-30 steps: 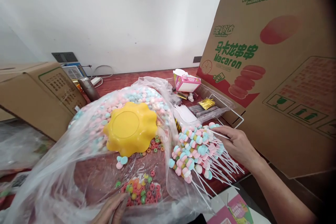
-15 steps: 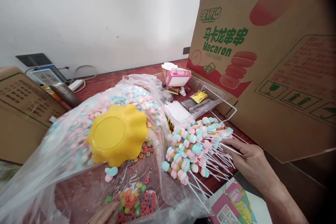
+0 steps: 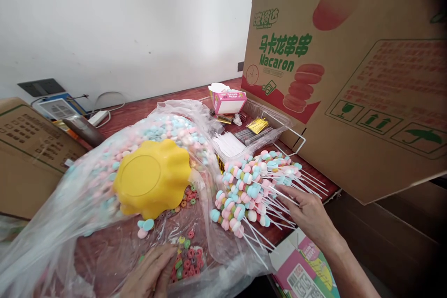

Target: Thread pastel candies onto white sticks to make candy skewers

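My right hand pinches the white stick of a marshmallow skewer at the right side of a heap. The heap of marshmallow skewers, pink, blue and white, lies with its sticks pointing right. At the bottom, my left hand reaches over the clear plastic sheet, fingers stretched out, beside a small pile of ring-shaped gummies. Its fingertips touch or hover over the pile's left edge; I cannot tell which. A yellow scalloped bowl lies upside down on a big clear bag of loose marshmallows.
A clear tray holds white sticks and yellow twist ties. Behind it stands a pink carton. A tall cardboard box rises at right, another box at left. Printed packaging lies below the table edge.
My left hand has moved up and right, further into view over the gummies. The right hand has the stick over the heap in both frames. The whole view has shifted slightly.
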`<state>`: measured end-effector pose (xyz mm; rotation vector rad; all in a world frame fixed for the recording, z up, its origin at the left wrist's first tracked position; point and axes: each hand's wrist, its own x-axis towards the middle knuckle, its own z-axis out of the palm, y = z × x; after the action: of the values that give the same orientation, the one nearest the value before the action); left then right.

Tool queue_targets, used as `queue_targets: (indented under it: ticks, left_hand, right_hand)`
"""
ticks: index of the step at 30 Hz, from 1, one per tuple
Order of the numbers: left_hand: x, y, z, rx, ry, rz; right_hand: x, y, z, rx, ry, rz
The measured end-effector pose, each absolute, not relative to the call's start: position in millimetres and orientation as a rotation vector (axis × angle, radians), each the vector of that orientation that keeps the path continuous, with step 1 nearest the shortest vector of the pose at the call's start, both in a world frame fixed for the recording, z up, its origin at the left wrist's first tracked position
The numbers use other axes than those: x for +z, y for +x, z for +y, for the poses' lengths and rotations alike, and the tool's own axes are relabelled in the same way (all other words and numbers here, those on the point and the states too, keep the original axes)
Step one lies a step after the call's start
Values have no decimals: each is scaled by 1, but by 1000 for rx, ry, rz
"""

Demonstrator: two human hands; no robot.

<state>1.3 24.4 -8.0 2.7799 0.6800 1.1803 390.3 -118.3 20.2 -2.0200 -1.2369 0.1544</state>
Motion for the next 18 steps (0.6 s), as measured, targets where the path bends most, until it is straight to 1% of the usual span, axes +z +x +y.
queue_targets:
  ticks: [5, 10, 18]
  left_hand:
    - [1, 18, 18, 1178, 2717, 617]
    - [-4, 26, 9, 1184, 2673, 615]
    - [-10, 29, 4, 1205, 2635, 576]
  right_hand:
    - [1, 390, -115, 81, -2115, -1339]
    - [-12, 390, -112, -83, -2185, -1351]
    - [-18, 393, -104, -288, -2097, -1443]
